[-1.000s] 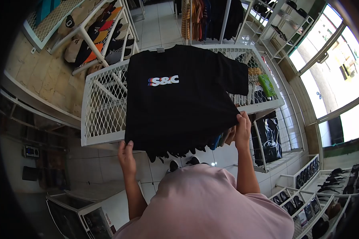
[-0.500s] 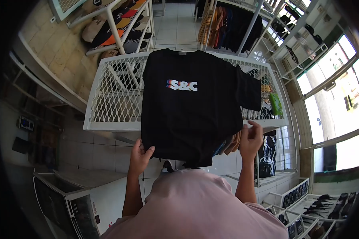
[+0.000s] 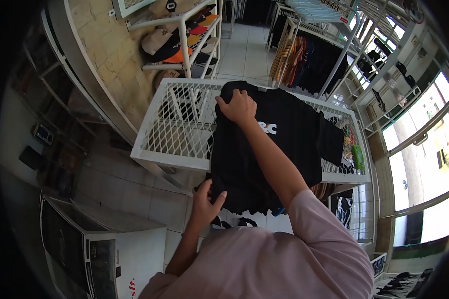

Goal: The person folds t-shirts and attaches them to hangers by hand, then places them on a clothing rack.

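A black T-shirt (image 3: 269, 164) lies front up across a white mesh-topped table (image 3: 177, 160), its lower end hanging over the near edge. Part of its white chest lettering shows beside my right forearm, which hides the rest. My right hand (image 3: 240, 107) reaches across to the shirt's upper left shoulder, fingers curled on the cloth. At the lower left side edge, my left hand (image 3: 208, 203) holds the fabric between thumb and fingers. One short sleeve (image 3: 332, 142) spreads out on the right; the left sleeve is not visible.
A green packet (image 3: 357, 158) lies at the table's right end. Beyond the table stand a cap rack (image 3: 187, 45) on the left and a rail of hanging clothes (image 3: 304, 60). A white cabinet (image 3: 139, 249) is at lower left, and glass doors (image 3: 419, 149) are on the right.
My right hand has moved from the shirt's lower right side across to its upper left shoulder. My left hand stays at the lower left edge. The view has shifted.
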A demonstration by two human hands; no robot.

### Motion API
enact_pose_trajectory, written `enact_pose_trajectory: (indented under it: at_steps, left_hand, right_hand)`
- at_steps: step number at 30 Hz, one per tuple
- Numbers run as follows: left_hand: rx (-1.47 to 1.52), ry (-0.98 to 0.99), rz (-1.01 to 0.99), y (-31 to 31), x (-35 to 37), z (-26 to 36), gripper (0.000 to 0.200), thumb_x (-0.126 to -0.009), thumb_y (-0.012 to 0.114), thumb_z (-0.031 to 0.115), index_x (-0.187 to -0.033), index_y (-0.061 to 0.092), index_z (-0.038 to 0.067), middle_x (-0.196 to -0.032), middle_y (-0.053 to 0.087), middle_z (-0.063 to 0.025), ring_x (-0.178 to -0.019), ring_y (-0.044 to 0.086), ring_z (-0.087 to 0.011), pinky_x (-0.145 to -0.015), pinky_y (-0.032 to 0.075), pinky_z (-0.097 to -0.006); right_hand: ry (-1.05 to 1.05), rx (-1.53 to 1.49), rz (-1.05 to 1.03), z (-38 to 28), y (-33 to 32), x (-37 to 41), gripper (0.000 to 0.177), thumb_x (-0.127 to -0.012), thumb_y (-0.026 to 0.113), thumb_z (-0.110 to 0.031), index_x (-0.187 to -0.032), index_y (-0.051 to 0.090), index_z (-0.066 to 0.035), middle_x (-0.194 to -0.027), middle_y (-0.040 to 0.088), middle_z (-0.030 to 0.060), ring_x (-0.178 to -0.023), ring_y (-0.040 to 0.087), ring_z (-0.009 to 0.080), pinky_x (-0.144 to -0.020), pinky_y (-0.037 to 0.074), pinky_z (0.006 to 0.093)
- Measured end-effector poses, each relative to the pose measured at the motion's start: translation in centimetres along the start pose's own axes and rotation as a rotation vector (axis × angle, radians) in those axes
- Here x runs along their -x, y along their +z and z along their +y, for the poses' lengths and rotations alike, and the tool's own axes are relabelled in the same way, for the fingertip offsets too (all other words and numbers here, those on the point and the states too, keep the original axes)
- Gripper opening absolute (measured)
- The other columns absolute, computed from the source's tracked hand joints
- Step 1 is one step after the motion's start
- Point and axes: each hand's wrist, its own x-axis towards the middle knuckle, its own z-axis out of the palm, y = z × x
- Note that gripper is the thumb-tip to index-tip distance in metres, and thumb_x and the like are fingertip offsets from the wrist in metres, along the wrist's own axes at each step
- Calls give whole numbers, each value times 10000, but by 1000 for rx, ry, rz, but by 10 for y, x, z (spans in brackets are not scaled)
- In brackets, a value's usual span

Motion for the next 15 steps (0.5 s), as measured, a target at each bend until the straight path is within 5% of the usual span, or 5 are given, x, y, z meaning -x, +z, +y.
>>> enact_pose_trajectory:
  at_steps: [6,9,13,15]
  left_hand:
    - [-121,105,1,4,-2,19,430,-943,798,170,-1274,640,-53,-1036,694,-170,-829,685,-243,-689,560,-332]
    - [-127,102,-107,14,-3,43,439,-939,800,135,-1318,651,-29,-1074,719,-161,-872,705,-218,-709,578,-324]
    - [-153,213,-350,43,-10,70,527,-933,818,136,-1410,637,8,-1118,749,-169,-941,742,-241,-773,602,-353]
    - [-195,242,-516,49,-19,92,531,-909,859,176,-1392,684,44,-1102,768,-154,-976,759,-250,-821,606,-360]
  right_hand:
    - [117,19,-385,10,31,-43,357,-885,702,-245,-1159,752,-20,-1151,758,284,-1127,750,399,-944,610,483]
    - [232,-314,-11,35,17,-39,452,-870,736,-235,-1249,726,11,-1113,767,273,-1099,758,389,-944,602,448]
    - [376,-1037,-6,144,-12,-46,564,-867,786,-325,-1283,705,48,-1118,768,239,-1040,759,364,-939,580,451]
    - [430,-961,38,179,-59,-21,526,-885,764,-305,-1266,710,53,-1122,770,227,-1051,753,379,-939,575,461]
